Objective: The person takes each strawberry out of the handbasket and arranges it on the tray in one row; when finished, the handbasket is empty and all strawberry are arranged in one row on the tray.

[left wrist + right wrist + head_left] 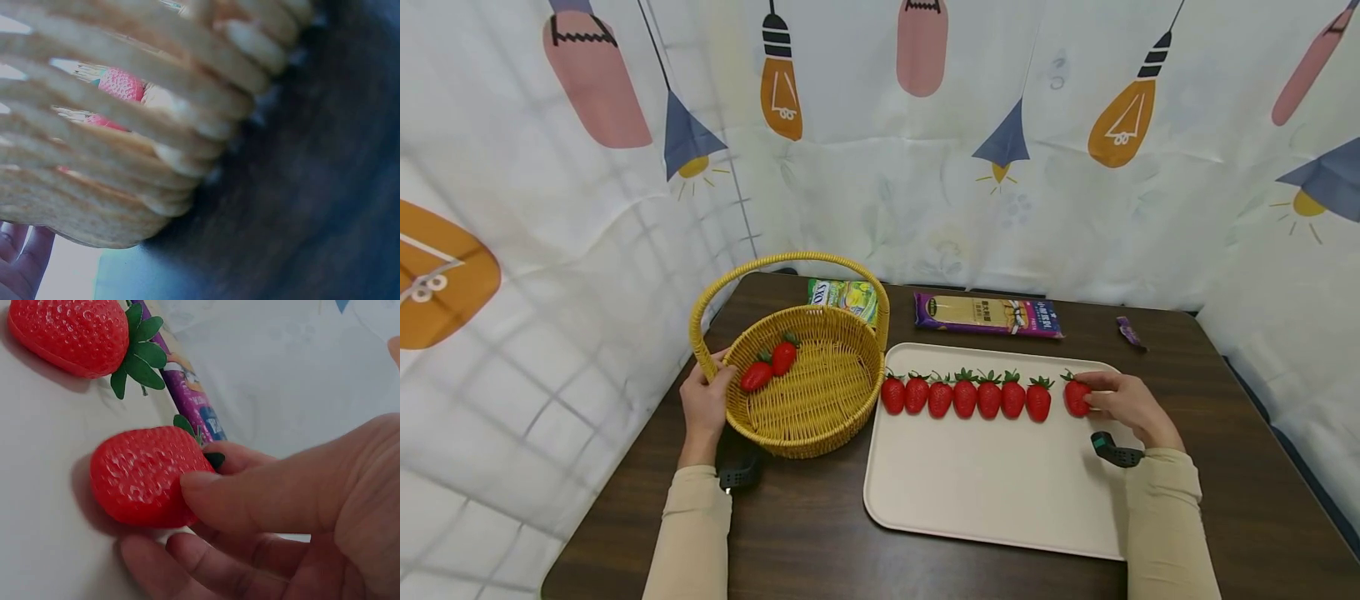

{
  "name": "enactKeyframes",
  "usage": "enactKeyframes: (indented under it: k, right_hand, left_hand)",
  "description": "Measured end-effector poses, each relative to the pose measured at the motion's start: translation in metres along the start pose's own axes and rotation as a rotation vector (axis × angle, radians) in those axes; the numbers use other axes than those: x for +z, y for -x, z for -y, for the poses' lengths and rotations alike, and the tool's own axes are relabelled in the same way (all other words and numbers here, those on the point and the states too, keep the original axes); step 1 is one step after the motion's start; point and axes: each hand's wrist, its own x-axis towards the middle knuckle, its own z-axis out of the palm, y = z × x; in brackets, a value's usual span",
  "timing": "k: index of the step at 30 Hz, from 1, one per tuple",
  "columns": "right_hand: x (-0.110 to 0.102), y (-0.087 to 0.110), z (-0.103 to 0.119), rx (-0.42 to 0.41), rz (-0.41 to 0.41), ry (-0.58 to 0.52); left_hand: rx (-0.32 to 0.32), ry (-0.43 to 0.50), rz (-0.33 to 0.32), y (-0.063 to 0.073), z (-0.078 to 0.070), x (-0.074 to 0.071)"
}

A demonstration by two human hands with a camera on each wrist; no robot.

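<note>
My left hand (706, 400) grips the left rim of a yellow wicker basket (820, 433) at the foot of its arched handle. Two red strawberries (756, 376) lie inside the basket on its left side. The woven wall fills much of the left wrist view, with a strawberry (122, 84) showing through its gaps. On the cream tray (992, 492), several strawberries (964, 398) form a row along the far side. My right hand (1123, 404) pinches the rightmost strawberry (147, 478) between thumb and fingers, a little apart from the row.
Behind the tray lies a purple pasta packet (988, 315). A green snack bag (850, 298) sits behind the basket, partly covered by it. A small purple wrapped sweet (1129, 332) lies at the back right of the dark table (805, 533). A patterned curtain (880, 192) hangs behind.
</note>
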Motion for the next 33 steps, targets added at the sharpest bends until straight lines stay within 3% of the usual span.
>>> enactKeyframes:
  k: [13,21,30,33]
  right_hand:
    - [0.005,-0.004,0.004,-0.060,0.068,-0.009]
    - [0.007,-0.006,0.006,-0.087,0.082,-0.009]
    - [0.010,-0.007,0.007,-0.080,0.088,-0.016]
    - [0.010,-0.006,0.007,-0.076,0.089,-0.009]
  left_hand:
    - [-0.006,0.017,0.021,0.000,-0.002,-0.002]
    - [-0.006,0.004,0.030,0.008,-0.027,-0.004]
    - [-0.006,-0.003,0.032,0.006,-0.019,-0.004]
    - [-0.005,-0.008,0.020,0.002,-0.006,-0.002]
